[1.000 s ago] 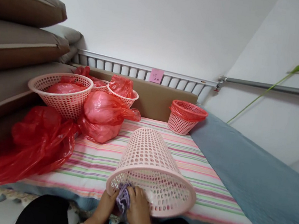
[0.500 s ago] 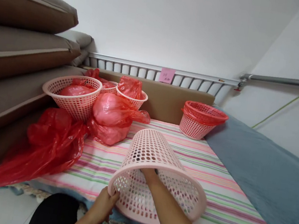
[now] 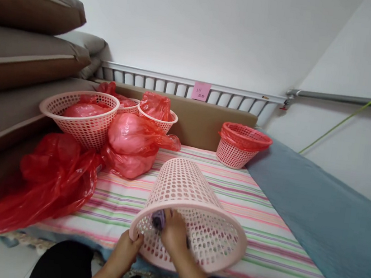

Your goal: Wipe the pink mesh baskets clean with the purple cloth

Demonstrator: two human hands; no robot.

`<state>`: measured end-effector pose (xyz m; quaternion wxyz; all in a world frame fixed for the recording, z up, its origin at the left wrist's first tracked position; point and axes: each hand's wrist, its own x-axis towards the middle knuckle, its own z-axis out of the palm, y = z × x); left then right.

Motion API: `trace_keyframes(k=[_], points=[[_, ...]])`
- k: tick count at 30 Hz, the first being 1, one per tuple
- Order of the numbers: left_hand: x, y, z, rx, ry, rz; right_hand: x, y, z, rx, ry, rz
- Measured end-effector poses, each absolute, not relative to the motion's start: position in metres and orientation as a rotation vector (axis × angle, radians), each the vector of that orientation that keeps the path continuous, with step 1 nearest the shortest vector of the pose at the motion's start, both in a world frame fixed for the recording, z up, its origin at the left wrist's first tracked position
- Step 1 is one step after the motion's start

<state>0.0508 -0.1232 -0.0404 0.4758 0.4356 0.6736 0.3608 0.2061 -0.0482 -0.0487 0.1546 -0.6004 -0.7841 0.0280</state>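
Observation:
A pink perforated plastic basket [image 3: 186,182] lies on its side on the striped cloth [image 3: 264,213], its wide mouth facing me. My left hand [image 3: 127,247] is closed on the left part of its rim. Inside the mouth, my right hand [image 3: 173,231] grips a bunched purple and dark cloth [image 3: 158,219] against the inner wall near the left side. The cloth is partly hidden by my fingers.
Red plastic bags [image 3: 60,177] and a bulging bagged bundle [image 3: 133,143] lie to the left. Behind them stand pink baskets [image 3: 84,128] with red bags. Another pink basket [image 3: 236,157] with a red-lined rim stands back right. Stacked cushions [image 3: 21,58] rise at far left.
My right hand has drawn back from deep inside the basket toward its mouth, bringing the cloth into sight. My left hand keeps its hold on the rim. The view has shifted slightly.

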Motion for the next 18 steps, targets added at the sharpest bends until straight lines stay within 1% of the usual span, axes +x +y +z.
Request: trace_keyframes(k=[4,8,11,14,18], points=[[0.051,-0.122,-0.036,1.043,1.659,0.871,0.210,-0.116,-0.061,-1.690,-2.280,0.191],[0.049,-0.120,-0.033,1.065,1.666,0.831,0.218,-0.129,-0.063,-1.709,-2.257,0.225],[0.046,-0.120,-0.031,1.155,1.599,0.831,0.221,-0.101,-0.056,-1.723,-2.257,0.112],[0.044,-0.121,-0.030,1.155,1.600,0.830,0.218,-0.054,-0.049,-1.732,-2.250,-0.003],[0.044,-0.125,-0.029,1.123,1.612,0.813,0.213,0.009,-0.047,-1.637,-2.186,0.048]])
